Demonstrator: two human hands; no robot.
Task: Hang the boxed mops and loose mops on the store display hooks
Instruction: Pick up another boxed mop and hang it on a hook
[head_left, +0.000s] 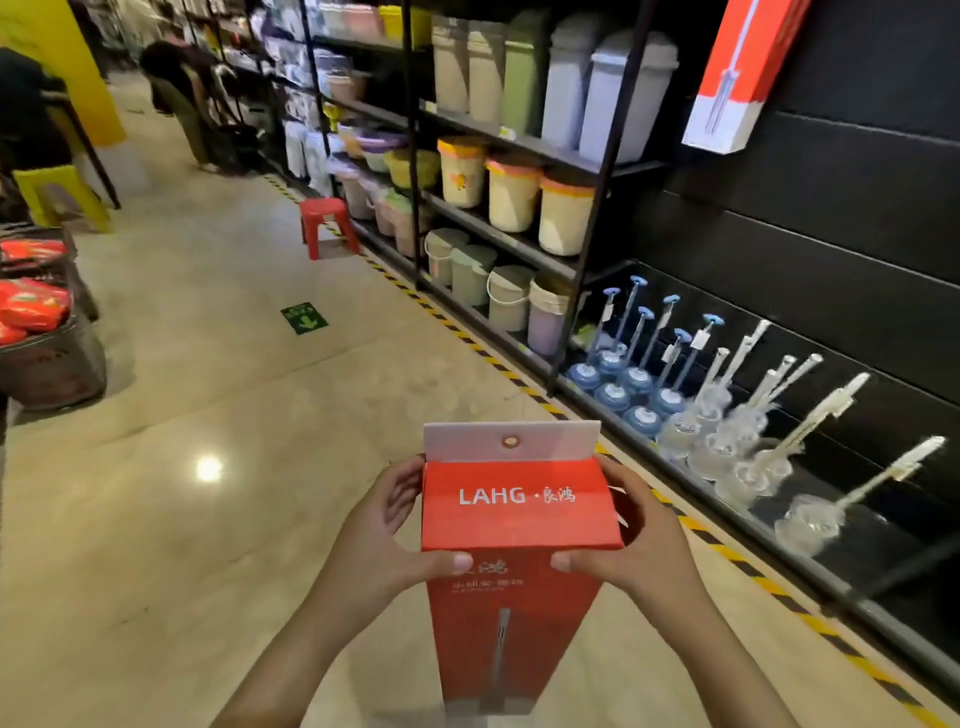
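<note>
A tall red mop box (519, 613) marked LAHG stands upright in front of me, low in the view. Its white hang tab with a small round hole points up. My left hand (384, 535) grips the box's left side near the top, thumb on the front face. My right hand (639, 545) grips the right side the same way. A second red and white mop box (737, 78) hangs tilted high on the black slat wall (831, 223) at the upper right.
Black shelving (597, 166) with bins and buckets runs along the right. Plungers and toilet brushes (727, 410) stand on the low shelf beside me. A red stool (327, 226) sits in the aisle. Two people stand far up the aisle; a display of red packets (31, 306) is at left.
</note>
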